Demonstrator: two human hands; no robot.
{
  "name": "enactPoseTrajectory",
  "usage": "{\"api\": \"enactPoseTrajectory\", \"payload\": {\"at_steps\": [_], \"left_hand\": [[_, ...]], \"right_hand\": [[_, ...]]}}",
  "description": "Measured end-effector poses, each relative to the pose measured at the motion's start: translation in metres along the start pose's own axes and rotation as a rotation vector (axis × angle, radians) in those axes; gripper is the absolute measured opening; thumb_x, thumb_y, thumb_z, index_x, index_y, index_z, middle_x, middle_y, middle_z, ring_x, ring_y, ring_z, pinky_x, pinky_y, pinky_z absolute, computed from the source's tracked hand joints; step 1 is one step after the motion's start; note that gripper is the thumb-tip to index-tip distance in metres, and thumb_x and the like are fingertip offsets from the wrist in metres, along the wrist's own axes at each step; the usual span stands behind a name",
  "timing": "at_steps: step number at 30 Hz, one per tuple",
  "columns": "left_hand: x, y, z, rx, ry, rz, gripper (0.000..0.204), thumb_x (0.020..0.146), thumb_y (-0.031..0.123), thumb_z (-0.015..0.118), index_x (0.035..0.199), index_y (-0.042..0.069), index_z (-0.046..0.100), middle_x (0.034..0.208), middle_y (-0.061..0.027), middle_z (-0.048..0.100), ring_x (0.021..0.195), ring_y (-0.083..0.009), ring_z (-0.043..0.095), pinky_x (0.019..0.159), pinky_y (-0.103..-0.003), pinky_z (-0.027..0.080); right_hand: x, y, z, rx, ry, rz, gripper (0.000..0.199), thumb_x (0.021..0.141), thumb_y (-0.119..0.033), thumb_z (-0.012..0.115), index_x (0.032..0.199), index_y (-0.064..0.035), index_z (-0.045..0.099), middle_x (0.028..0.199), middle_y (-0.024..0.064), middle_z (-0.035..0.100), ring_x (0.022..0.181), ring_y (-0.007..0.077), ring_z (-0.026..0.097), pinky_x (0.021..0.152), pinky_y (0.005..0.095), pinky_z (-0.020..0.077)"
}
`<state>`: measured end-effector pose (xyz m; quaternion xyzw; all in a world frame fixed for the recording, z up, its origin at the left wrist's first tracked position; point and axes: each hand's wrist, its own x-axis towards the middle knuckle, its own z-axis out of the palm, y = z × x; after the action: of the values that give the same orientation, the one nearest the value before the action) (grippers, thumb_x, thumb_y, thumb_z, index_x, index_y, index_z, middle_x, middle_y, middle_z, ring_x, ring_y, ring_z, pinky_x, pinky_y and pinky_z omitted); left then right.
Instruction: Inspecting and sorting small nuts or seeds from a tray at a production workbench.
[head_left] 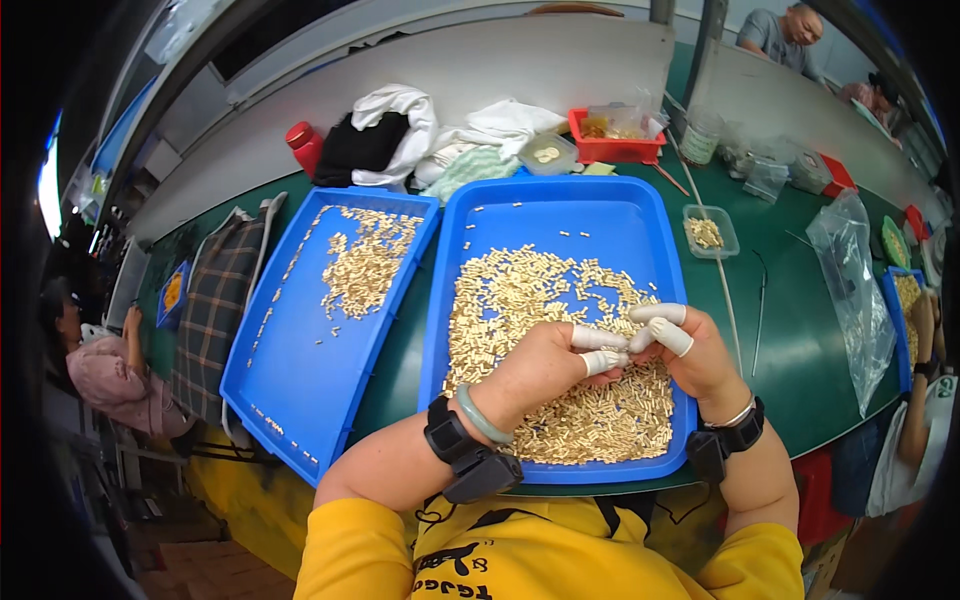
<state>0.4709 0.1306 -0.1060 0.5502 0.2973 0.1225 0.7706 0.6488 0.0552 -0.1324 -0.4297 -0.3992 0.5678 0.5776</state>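
While two hands meet fingertip to fingertip over the large rectangular blue plastic tray [530, 222], small gold-coloured, metallic-looking cylinders [600, 432] lie heaped in it, densest toward six o'clock. The left hand [548, 362] reaches in from eight o'clock, the right hand [698, 355] from about five, both with fingers curled and wearing white rubbery finger cots [668, 336]. Each cylinder should prove light, stiff and smooth, apt to roll; a pinch around its middle ought to suit. Whether either hand holds one cannot be told: overlapping fingertips hide the gap. The left hand covers part of the heap, and the cylinders' ends are too small to make out.
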Motion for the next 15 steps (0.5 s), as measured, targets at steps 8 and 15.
{"api": "enactPoseTrajectory", "payload": {"at_steps": [8,15], "left_hand": [[-0.067,0.026,-0.051,0.361,0.176,0.130,0.021,0.077,0.009,0.060,0.096,-0.001,0.060,0.078,-0.0057,0.062,0.069,-0.0090,0.056,0.064,-0.022,0.046],[-0.097,0.043,-0.157,0.614,0.693,0.077,0.028,0.077,0.009,0.059,0.103,-0.002,0.056,0.089,-0.0092,0.061,0.079,-0.0130,0.057,0.073,-0.025,0.046]], "right_hand": [[-0.009,0.000,-0.001,-0.039,0.057,-0.001,0.022,0.083,-0.012,0.049,0.099,0.0013,0.054,0.073,0.0080,0.059,0.069,0.0158,0.058,0.064,0.0269,0.0496],[-0.001,-0.002,0.002,-0.045,0.031,0.022,0.022,0.083,-0.013,0.049,0.099,0.0011,0.055,0.073,0.0075,0.059,0.069,0.0155,0.058,0.065,0.0269,0.0495]]}}
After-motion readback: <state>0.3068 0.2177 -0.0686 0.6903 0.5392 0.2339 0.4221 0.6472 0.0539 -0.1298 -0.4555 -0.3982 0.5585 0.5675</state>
